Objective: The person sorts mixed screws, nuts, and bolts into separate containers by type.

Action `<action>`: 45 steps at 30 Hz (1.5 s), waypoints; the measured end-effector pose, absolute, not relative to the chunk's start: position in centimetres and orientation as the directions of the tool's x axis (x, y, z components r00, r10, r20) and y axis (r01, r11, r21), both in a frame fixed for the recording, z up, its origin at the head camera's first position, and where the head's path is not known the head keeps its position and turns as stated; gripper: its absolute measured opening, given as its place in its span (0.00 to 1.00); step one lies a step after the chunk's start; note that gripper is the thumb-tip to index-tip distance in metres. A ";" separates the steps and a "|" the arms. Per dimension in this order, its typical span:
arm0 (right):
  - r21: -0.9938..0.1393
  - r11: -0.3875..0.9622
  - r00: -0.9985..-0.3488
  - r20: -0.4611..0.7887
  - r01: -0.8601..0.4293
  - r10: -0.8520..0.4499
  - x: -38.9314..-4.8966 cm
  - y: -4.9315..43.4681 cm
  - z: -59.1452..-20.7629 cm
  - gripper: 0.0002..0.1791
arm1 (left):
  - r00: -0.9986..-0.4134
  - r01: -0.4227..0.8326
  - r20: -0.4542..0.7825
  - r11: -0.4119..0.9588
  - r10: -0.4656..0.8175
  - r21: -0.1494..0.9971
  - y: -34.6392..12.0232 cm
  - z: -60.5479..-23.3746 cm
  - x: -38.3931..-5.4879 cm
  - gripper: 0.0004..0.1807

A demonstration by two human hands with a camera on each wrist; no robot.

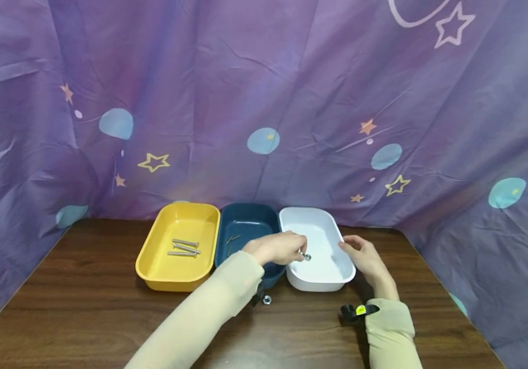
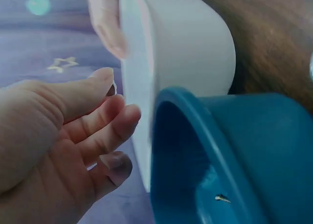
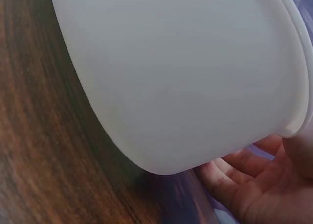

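My left hand (image 1: 282, 247) reaches across the blue tray (image 1: 250, 207) and hangs over the left side of the white tray (image 1: 312, 282). Its thumb and forefinger pinch a small metal nut (image 1: 301, 252), mostly covered by the fingertips; the left wrist view shows only a sliver. Just beside it, another nut (image 1: 307, 257) appears at the white tray. My right hand (image 1: 369, 259) holds the white tray's right side, thumb at the rim and fingers against the outer wall (image 3: 186, 77).
A hex nut (image 1: 267, 300) lies on the wooden table (image 1: 301, 333) in front of the blue tray. Several long bolts (image 1: 184, 248) lie in the yellow tray (image 1: 178, 285) at left. Thin small screws (image 1: 232, 239) are in the blue tray. A purple cloth (image 1: 227, 102) hangs behind.
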State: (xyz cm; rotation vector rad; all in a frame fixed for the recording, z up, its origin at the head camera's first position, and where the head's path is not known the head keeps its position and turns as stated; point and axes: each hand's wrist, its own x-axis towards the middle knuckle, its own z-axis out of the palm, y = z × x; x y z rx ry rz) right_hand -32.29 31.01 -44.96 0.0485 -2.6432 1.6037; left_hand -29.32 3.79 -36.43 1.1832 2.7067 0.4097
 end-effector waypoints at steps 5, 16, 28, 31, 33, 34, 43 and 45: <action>-0.896 0.441 -0.998 0.061 -0.058 -0.006 -32.0 30.6 -45.4 0.21 | -0.713 0.667 -0.070 0.706 0.698 0.238 5.3 -36.8 -31.3 0.05; -0.899 0.431 -0.997 0.081 -0.074 -0.003 -32.2 29.9 -45.9 0.21 | -0.768 0.609 -0.102 0.771 0.632 0.188 7.2 -36.5 -33.7 0.06; -0.905 0.418 -0.997 0.083 -0.075 0.000 -31.9 30.3 -45.3 0.21 | -0.773 0.600 -0.062 0.759 0.631 0.252 7.4 -37.0 -34.3 0.19; -0.897 0.436 -0.997 0.080 -0.067 0.012 -32.0 30.5 -44.9 0.21 | -0.757 0.621 -0.051 0.741 0.651 0.255 7.1 -36.6 -34.1 0.18; -0.890 0.451 -0.997 0.073 -0.059 0.014 -32.1 30.6 -44.8 0.22 | -0.747 0.630 -0.045 0.727 0.664 0.272 6.7 -36.5 -33.8 0.17; -0.886 0.459 -0.997 0.072 -0.058 0.012 -32.1 30.6 -44.8 0.22 | -0.739 0.637 -0.039 0.717 0.672 0.285 6.5 -36.4 -33.7 0.17; -0.884 0.460 -0.996 0.092 -0.081 0.002 -32.1 31.0 -44.8 0.21 | -0.679 0.703 0.091 0.609 0.729 0.368 3.8 -36.8 -30.7 0.13; -0.888 0.453 -0.996 0.091 -0.080 0.001 -32.1 31.1 -44.9 0.21 | -0.668 0.713 0.122 0.586 0.734 0.385 3.1 -37.2 -29.7 0.13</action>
